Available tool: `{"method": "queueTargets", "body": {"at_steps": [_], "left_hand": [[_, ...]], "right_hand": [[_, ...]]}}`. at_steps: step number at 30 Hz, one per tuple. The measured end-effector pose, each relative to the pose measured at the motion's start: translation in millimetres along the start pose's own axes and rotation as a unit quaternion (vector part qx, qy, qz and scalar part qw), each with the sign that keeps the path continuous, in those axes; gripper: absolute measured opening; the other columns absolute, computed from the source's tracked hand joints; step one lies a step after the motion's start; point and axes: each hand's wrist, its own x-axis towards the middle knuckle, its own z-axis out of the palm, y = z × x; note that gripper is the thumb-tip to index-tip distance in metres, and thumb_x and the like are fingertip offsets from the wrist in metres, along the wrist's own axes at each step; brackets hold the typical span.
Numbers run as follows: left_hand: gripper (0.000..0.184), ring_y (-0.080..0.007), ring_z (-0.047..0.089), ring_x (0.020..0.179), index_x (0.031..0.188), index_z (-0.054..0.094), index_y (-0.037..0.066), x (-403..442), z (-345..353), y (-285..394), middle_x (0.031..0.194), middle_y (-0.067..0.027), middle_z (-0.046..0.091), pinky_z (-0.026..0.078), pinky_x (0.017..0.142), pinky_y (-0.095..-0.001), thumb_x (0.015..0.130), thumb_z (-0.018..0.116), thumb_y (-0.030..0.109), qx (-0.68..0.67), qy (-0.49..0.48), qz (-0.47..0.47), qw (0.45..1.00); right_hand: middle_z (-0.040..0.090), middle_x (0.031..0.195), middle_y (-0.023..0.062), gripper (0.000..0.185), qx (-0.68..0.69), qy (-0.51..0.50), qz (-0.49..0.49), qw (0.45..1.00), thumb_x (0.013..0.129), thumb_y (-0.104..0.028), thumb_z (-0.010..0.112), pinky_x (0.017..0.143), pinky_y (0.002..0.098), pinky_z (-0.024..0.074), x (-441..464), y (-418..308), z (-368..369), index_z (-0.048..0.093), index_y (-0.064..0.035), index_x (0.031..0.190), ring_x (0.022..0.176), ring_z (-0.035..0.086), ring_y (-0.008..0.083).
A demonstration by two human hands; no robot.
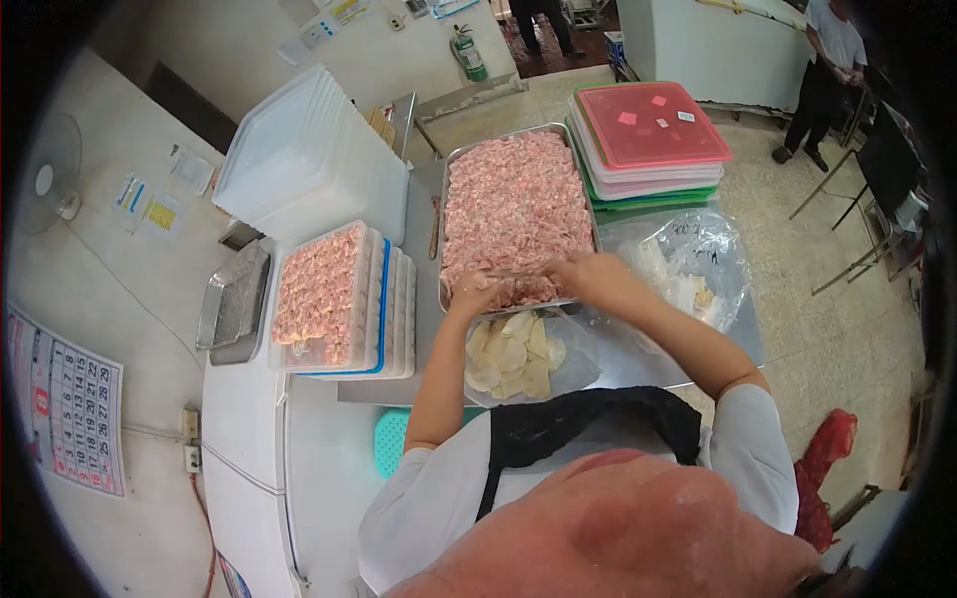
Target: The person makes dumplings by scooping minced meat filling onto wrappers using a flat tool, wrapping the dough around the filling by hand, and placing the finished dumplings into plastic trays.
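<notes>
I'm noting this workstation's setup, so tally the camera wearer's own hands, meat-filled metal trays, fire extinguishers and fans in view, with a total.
Left hand and right hand: 2
Meat-filled metal tray: 1
Fire extinguisher: 1
Fan: 1
Total: 5

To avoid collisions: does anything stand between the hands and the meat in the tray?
No clear obstacle: the left hand and right hand are at the near end of the meat. A thin thing shows between them, too unclear to name.

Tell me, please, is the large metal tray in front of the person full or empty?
Full, or nearly: pink chopped meat spreads across the large metal tray.
</notes>
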Motion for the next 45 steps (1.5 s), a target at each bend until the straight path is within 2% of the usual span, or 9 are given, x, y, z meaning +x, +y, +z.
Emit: {"method": "queueTargets", "body": {"at_steps": [2,6,9,15,18,31,37,41,45], "left_hand": [[0.033,-0.0214,0.062,0.084,0.09,0.061,0.002,-10,0,18,0.087,-0.0097,0.065,0.049,0.073,-0.0351,0.074,0.076,0.026,-0.157,-0.028,-0.128,0.979],[0.039,-0.0177,0.062,0.088,0.107,0.06,0.004,-5,0,-7,0.097,-0.0109,0.064,0.05,0.077,-0.0316,0.077,0.075,0.022,-0.028,0.013,0.032,0.999],[0.032,-0.0157,0.058,0.086,0.097,0.062,0.004,-41,-27,97,0.09,-0.005,0.063,0.047,0.078,-0.0322,0.074,0.078,0.02,-0.256,-0.012,-0.019,0.966],[0.033,-0.0161,0.06,0.089,0.1,0.061,0.002,-50,-34,98,0.095,-0.0068,0.065,0.048,0.08,-0.0301,0.074,0.077,0.015,0.057,0.051,0.156,0.985],[0.036,-0.0152,0.06,0.09,0.102,0.06,0.002,-46,-34,86,0.092,-0.0055,0.065,0.048,0.081,-0.0297,0.072,0.078,0.012,-0.078,-0.058,0.173,0.98],[0.031,-0.0096,0.057,0.08,0.097,0.06,0.002,-98,-118,85,0.086,-0.0032,0.061,0.048,0.07,-0.0243,0.07,0.076,0.005,-0.127,-0.033,0.03,0.991],[0.028,-0.0109,0.059,0.082,0.091,0.062,0.001,-133,-177,42,0.088,-0.0035,0.062,0.05,0.069,-0.0256,0.067,0.076,-0.001,-0.042,0.054,0.144,0.987],[0.038,-0.0143,0.059,0.088,0.097,0.059,0.002,-172,-229,24,0.098,-0.0059,0.061,0.049,0.076,-0.0281,0.064,0.079,0.0,-0.082,0.115,-0.011,0.99],[0.047,-0.0166,0.055,0.099,0.115,0.054,0.001,-197,-294,-19,0.106,-0.0076,0.059,0.044,0.087,-0.0303,0.073,0.074,0.004,-0.054,0.111,0.13,0.984]], "right_hand": [[0.064,0.085,0.0129,0.023,0.048,0.102,-0.054,0.992,0.084,-0.025,0.058,0.059,0.0475,0.05,-7,-8,14,0.061,-0.0133,0.104,0.072,0.064,0.0336],[0.064,0.081,0.0132,0.023,-0.062,0.005,0.03,0.998,0.085,-0.025,0.057,0.06,0.0455,0.0498,-6,55,35,0.062,-0.0109,0.102,0.072,0.064,0.0328],[0.065,0.082,0.0151,0.023,-0.031,-0.027,0.059,0.997,0.088,-0.023,0.055,0.064,0.0447,0.0497,-14,65,19,0.063,-0.0072,0.101,0.077,0.064,0.0333],[0.066,0.097,0.0183,0.029,0.268,0.037,-0.014,0.963,0.092,-0.027,0.055,0.076,0.0403,0.0496,-24,0,-35,0.064,-0.0056,0.109,0.087,0.063,0.0359],[0.066,0.097,0.0168,0.031,0.282,0.015,-0.076,0.956,0.092,-0.032,0.054,0.076,0.0415,0.0497,-24,-5,-5,0.065,-0.0095,0.111,0.088,0.062,0.0377],[0.065,0.084,0.0143,0.027,0.038,0.069,-0.056,0.995,0.09,-0.031,0.054,0.068,0.045,0.0494,-1,-97,-55,0.063,-0.0117,0.107,0.081,0.063,0.0346],[0.066,0.088,0.0153,0.029,0.145,-0.006,-0.054,0.988,0.092,-0.031,0.054,0.071,0.0445,0.0499,27,-163,-2,0.062,-0.0126,0.114,0.082,0.063,0.0362],[0.067,0.092,0.0156,0.029,0.201,0.043,-0.084,0.975,0.092,-0.028,0.055,0.074,0.0424,0.0494,40,-167,25,0.062,-0.0112,0.114,0.084,0.063,0.0353],[0.066,0.093,0.0157,0.029,0.278,0.059,-0.028,0.958,0.092,-0.028,0.056,0.074,0.0375,0.0491,34,-183,39,0.064,-0.0078,0.111,0.082,0.064,0.031]]}}
